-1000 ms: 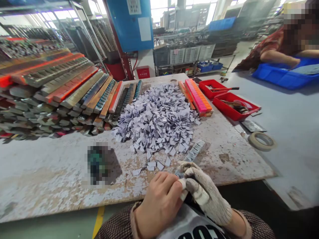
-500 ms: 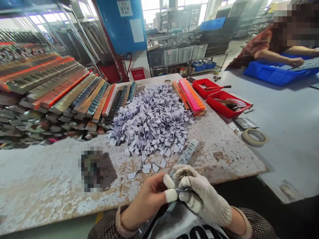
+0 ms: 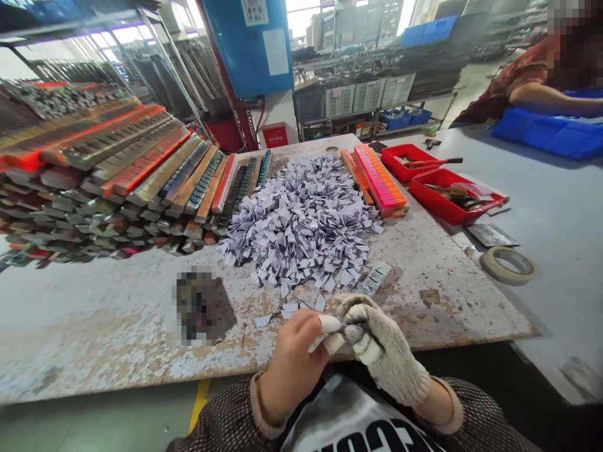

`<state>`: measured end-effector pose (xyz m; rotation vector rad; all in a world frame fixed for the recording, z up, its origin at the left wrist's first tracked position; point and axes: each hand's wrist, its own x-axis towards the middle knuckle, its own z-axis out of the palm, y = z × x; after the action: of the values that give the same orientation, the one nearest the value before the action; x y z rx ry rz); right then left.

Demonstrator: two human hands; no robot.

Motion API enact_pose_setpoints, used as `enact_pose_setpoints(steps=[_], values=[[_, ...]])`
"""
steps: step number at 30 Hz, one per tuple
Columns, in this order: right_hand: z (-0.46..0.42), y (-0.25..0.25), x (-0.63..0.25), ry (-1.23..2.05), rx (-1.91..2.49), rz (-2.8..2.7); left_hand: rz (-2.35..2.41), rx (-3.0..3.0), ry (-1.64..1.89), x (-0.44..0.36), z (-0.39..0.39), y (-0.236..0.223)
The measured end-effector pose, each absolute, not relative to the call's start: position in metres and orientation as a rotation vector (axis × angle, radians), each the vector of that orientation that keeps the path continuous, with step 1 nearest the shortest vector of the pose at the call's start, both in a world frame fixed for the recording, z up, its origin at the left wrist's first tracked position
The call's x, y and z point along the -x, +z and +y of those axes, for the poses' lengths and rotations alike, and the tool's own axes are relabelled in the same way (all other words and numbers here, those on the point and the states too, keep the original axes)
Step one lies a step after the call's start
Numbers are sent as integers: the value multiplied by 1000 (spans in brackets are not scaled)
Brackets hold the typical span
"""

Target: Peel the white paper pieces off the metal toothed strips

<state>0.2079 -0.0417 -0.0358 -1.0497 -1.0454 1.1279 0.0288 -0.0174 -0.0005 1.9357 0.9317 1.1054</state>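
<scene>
Left hand [image 3: 296,356] pinched small grey piece [image 3: 345,327] between white-capped fingers, at near edge of counter [image 3: 461,307]. Right hand [image 3: 391,358], gloved: fingers curled at same piece, couldn't tell if gripping. Segmented bar [image 3: 375,278] lay just past that hand; pale chip pile [image 3: 304,226] beyond, red tray [image 3: 436,204] farther right.

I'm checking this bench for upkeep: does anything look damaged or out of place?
Yes: the tabletop looks worn, its pale surface broken by brown patches. A few pale pieces lie apart from their pile.
</scene>
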Motion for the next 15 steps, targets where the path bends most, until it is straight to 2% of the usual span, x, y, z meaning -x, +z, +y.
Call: enact_pose_setpoints(steps=[3, 11, 15], values=[[-41, -38, -205, 950, 1043, -1138, 929, -2302, 1172, -25, -20, -5], [-45, -36, -194, 1165, 1022, -863, 970, -1539, 895, -31, -18, -6], [-43, -36, -199, 870, 1045, -1207, 1028, -1793, 892, -27, -17, -6]])
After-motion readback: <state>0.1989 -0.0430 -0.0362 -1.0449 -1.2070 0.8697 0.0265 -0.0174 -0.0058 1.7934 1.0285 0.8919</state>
